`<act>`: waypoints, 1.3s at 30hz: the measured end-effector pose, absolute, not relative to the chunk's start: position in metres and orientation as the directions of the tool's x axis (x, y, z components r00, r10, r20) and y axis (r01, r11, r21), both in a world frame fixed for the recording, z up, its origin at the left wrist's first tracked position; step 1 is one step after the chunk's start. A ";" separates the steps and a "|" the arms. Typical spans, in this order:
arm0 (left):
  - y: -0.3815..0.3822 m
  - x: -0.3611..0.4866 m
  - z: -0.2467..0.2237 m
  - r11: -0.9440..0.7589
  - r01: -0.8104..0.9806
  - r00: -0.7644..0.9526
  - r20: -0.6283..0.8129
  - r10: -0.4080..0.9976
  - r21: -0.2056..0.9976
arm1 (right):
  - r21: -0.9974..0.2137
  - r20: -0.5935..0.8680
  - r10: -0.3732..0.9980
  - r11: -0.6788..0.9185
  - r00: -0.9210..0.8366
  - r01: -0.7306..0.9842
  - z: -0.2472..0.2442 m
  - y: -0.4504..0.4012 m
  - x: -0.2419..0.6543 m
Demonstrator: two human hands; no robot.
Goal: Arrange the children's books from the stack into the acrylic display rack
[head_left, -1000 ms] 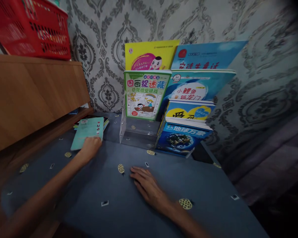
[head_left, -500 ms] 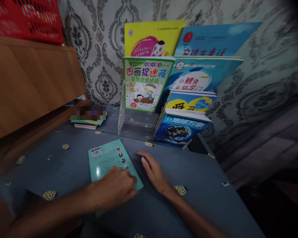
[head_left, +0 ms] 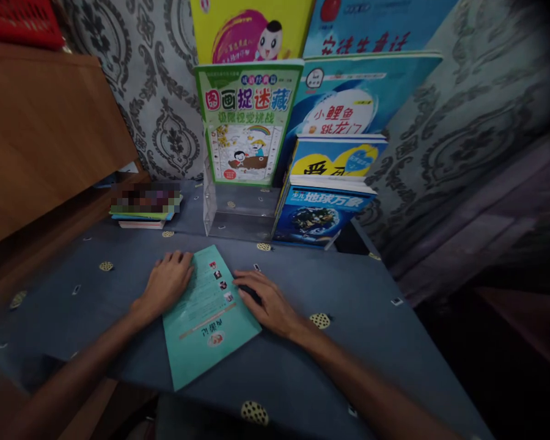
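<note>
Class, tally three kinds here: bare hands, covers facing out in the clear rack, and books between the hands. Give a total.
Hands: 2 (left hand, right hand)
Covers facing out in the clear rack: 6
Teal book between the hands: 1
Total: 9

Free strip between teal book (head_left: 211,333) and transparent rack (head_left: 241,225), wall (head_left: 176,140) behind

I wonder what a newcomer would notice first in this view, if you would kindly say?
Probably the bright children's books standing in tiers in a clear rack at the back of the pineapple-patterned table. Next, perhaps, the turquoise book lying nearer the viewer, between the left hand and the right hand. A red basket on a wooden cabinet also stands out at the top left.
</note>
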State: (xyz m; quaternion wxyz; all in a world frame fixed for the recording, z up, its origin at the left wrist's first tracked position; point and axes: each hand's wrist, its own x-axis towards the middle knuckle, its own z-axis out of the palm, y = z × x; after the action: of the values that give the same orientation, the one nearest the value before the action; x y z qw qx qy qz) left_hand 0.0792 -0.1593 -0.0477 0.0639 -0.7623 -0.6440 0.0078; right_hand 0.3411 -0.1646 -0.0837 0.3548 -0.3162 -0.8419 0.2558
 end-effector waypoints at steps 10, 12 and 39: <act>-0.137 0.145 -0.082 -0.585 0.721 0.505 0.298 0.810 0.371 | -0.437 0.479 0.541 0.830 -0.691 0.346 -0.080 -0.173 0.343; -0.134 0.154 -0.082 -0.589 0.674 0.505 0.303 0.808 0.446 | -0.424 0.433 0.560 0.818 -0.706 0.388 -0.077 -0.174 0.346; -0.140 0.107 -0.073 -0.737 0.634 0.672 0.305 0.675 0.234 | -0.459 0.148 0.766 0.614 -0.626 0.642 -0.091 -0.164 0.395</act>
State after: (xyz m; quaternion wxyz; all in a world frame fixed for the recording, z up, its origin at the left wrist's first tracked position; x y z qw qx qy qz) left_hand 0.1066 -0.1397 -0.0732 -0.0541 -0.9127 -0.3585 -0.1885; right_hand 0.3954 -0.1635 -0.0912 0.1672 -0.3987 -0.8826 0.1847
